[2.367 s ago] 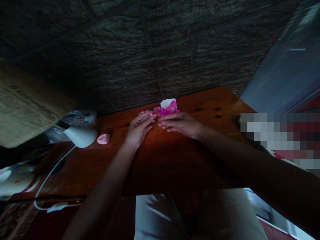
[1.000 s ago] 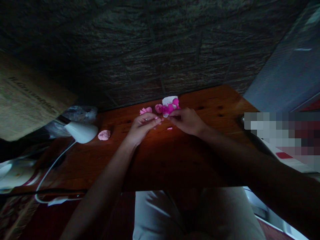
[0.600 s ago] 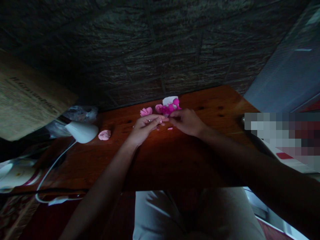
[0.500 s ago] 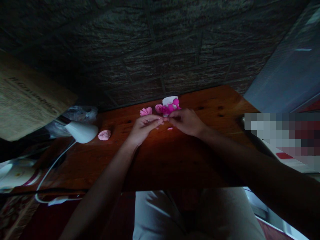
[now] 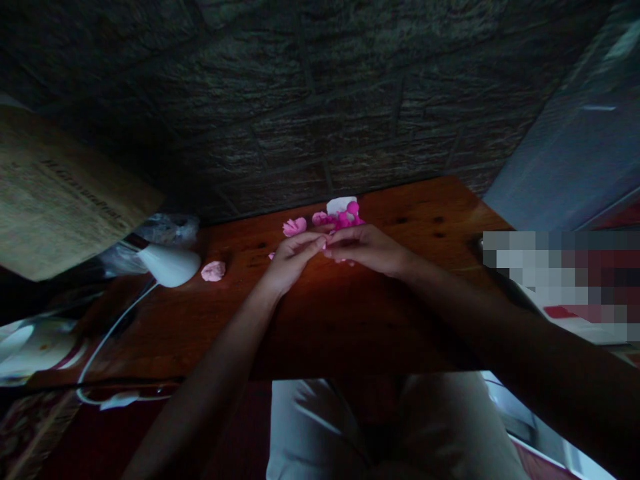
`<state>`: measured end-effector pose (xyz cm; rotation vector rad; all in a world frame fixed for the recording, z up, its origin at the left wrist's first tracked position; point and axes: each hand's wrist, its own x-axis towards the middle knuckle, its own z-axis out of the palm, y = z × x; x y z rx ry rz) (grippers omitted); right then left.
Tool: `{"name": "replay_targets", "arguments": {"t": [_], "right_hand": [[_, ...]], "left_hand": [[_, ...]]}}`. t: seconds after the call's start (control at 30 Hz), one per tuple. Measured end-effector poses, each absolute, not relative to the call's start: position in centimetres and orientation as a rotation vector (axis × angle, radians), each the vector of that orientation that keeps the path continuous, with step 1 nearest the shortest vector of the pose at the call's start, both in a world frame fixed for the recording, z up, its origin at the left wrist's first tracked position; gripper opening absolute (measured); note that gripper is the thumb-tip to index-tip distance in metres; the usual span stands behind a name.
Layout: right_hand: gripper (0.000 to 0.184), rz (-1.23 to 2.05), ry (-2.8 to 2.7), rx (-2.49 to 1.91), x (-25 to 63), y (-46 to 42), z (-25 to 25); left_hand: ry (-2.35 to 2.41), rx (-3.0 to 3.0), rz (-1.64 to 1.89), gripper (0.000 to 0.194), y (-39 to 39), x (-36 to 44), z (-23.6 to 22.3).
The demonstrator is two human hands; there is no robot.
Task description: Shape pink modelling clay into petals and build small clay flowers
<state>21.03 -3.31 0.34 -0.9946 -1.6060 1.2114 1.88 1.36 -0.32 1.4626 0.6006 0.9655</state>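
Observation:
A small soft-looking pink piece (image 5: 327, 243) is pinched between the fingertips of both my hands, just above the wooden table. My left hand (image 5: 299, 256) has thumb and index finger closed on it. From the right, my right hand (image 5: 369, 248) closes on the same piece, and its fingers partly cover it. Behind the hands stand a pink ruffled flower shape (image 5: 295, 227), a smaller pink shape (image 5: 319, 218) and a magenta cluster with rounded lumps (image 5: 345, 218) beside a white piece (image 5: 341, 204). A pink scrap (image 5: 271, 255) shows left of my left hand.
A pale pink crumpled lump (image 5: 213, 271) lies on the table (image 5: 200, 327) near a white lamp-like object (image 5: 173, 265) with a white cable (image 5: 107, 343). Clear plastic (image 5: 173, 230) and a brown printed box or bag (image 5: 65, 200) are at left. A stone wall (image 5: 260, 113) rises behind.
My right hand's fingers have shifted and turned over the pinched piece, covering the spot where a small pink scrap lay. A scrap now shows left of my left hand. The view has shifted slightly.

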Motion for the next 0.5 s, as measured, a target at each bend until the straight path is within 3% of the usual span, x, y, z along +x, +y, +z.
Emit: {"name": "replay_targets", "arguments": {"t": [0.5], "right_hand": [[0.029, 1.320, -1.509, -0.944, 20.32, -3.63, 0.33]], "left_hand": [[0.529, 1.273, 0.933, 0.024, 0.85, 2.04, 0.07]]}}
